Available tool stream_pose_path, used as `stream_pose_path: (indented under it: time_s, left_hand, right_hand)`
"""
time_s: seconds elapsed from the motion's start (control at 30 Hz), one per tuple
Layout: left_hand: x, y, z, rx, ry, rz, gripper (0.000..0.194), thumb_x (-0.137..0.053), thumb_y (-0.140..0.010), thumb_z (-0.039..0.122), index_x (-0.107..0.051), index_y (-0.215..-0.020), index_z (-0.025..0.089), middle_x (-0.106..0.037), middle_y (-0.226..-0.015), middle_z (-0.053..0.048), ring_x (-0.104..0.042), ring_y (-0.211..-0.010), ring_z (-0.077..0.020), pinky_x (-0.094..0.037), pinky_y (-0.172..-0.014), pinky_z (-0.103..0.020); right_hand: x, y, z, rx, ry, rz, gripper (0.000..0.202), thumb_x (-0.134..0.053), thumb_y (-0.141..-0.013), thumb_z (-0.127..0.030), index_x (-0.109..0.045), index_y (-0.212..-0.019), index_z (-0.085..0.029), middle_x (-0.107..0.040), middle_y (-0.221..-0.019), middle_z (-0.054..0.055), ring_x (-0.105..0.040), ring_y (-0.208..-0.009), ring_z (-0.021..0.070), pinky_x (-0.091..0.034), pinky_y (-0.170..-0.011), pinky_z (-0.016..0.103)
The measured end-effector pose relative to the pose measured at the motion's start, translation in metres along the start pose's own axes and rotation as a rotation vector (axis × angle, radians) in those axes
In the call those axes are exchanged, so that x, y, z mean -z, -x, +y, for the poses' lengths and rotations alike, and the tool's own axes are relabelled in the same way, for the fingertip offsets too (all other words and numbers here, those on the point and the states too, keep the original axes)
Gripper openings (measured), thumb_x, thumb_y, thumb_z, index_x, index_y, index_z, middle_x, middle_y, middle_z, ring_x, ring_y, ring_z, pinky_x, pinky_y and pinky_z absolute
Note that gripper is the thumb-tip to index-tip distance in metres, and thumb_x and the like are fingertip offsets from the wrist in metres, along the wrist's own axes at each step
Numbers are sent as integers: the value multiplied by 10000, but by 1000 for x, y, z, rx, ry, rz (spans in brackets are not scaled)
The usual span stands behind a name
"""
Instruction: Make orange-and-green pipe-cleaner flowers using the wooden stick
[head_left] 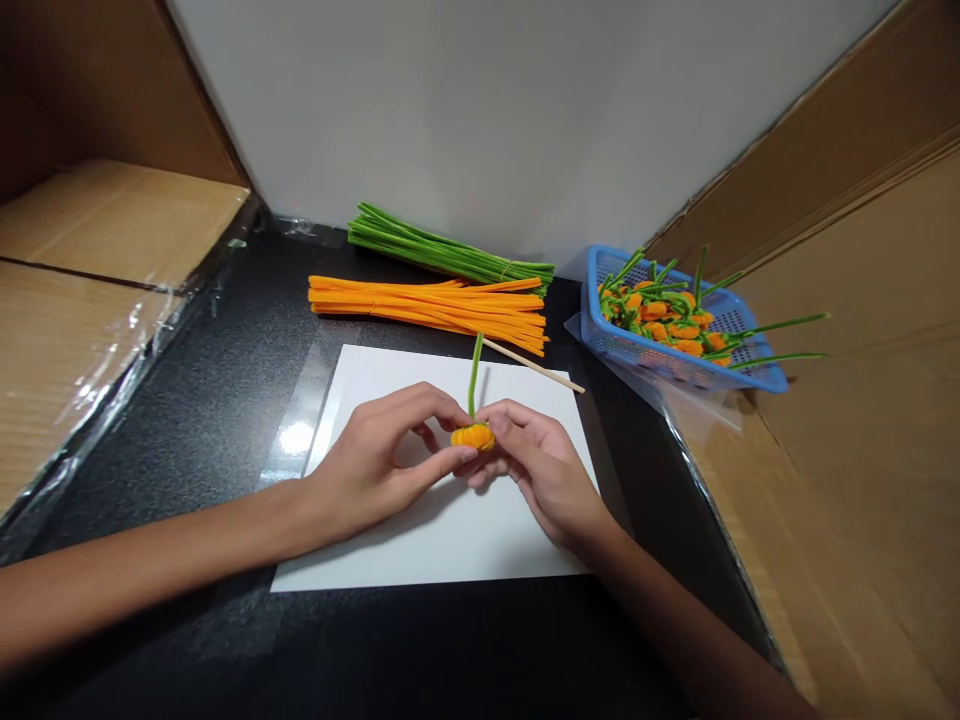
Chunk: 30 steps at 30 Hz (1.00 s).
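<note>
Between my hands is a small pipe-cleaner pumpkin (472,437), orange and ribbed, with one long green stem standing up from its top. My left hand (397,445) pinches it from the left, thumb at the lower front and fingertips behind. From the right, my right hand (540,455) grips it between thumb and fingers; some of those fingers are hidden under it. Both hands are just above a white sheet (420,560) lying on the black table.
Behind the sheet lie an orange pipe-cleaner bundle (420,305) and a green pipe-cleaner bundle (442,248). A thin wooden stick (536,366) crosses the sheet's back edge. A blue basket (637,368) at right holds several similar pieces. Cardboard (862,450) flanks the table.
</note>
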<state>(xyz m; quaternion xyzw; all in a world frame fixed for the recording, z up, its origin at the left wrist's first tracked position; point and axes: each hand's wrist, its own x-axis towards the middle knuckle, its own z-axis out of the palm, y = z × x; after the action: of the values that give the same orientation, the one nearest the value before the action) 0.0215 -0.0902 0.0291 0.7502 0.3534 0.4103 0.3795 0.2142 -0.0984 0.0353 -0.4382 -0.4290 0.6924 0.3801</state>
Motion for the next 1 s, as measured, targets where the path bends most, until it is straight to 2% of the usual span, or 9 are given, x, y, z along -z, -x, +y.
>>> stream_pose_path:
  time_s: [0.1,0.17,0.37,0.47,0.57,0.7,0.87,0.93,1.0]
  left_hand:
    - [0,-1,2,128,44,16,173,-663,-896,324,-688,-988,179,-714,-965,-62,-670,-818,-157,-570,-716,-265]
    - [2,-1,3,157,81,6,189,-663,-894,341,-696,-982,177,-723,-967,-71,-680,-843,-176,-575,-738,-281]
    - [8,-5,5,125,70,-66,154,-635,-912,316,-704,-952,184,-733,-944,-53,-676,-855,-169,-535,-772,-267]
    - [12,-6,6,90,56,-149,135,-595,-932,287,-686,-960,190,-724,-943,-42,-663,-839,-158,-512,-764,-259]
    - [15,-7,6,78,64,-219,128,-562,-947,260,-667,-974,191,-712,-949,-37,-651,-835,-149,-500,-773,-251]
    - [17,-7,3,83,91,-276,136,-541,-955,250,-653,-995,184,-700,-940,-38,-643,-836,-147,-499,-781,-250]
    - [16,-8,0,120,160,-304,141,-549,-952,254,-667,-978,181,-707,-910,-39,-649,-805,-144,-514,-754,-248]
    - [15,-9,0,135,183,-272,137,-576,-940,270,-678,-967,182,-714,-916,-41,-659,-815,-148,-526,-760,-251]
    - [13,-9,-1,140,184,-197,141,-634,-907,295,-685,-975,183,-719,-935,-47,-666,-841,-158,-543,-782,-262]
  right_hand:
    - [-1,2,-2,113,147,62,312,-828,-736,-392,-690,-910,-173,-739,-795,35,-690,-626,135,-589,-612,246]
    - [0,4,-2,189,251,85,279,-831,-736,-362,-711,-911,-181,-745,-794,35,-709,-662,152,-598,-630,255]
    - [8,8,-7,580,730,82,95,-778,-807,-245,-749,-894,-221,-778,-797,15,-733,-678,153,-589,-654,228]
    - [10,10,-10,800,949,48,99,-744,-839,-219,-753,-937,-235,-784,-785,6,-723,-633,143,-567,-623,212]
    - [12,11,-9,942,1100,18,108,-698,-879,-231,-746,-975,-241,-785,-784,6,-717,-616,144,-551,-613,220]
    - [18,11,-4,929,1216,-29,130,-635,-913,-233,-745,-983,-241,-772,-745,13,-707,-601,153,-538,-599,239]
    - [20,11,-4,819,1103,-79,149,-626,-903,-224,-757,-963,-263,-778,-784,16,-727,-665,167,-567,-659,258]
    - [16,10,-6,782,1034,-38,117,-656,-887,-231,-757,-938,-259,-783,-811,20,-731,-684,169,-574,-671,262]
    - [11,9,-6,679,930,48,76,-687,-872,-262,-751,-911,-253,-782,-825,18,-727,-686,168,-580,-673,267]
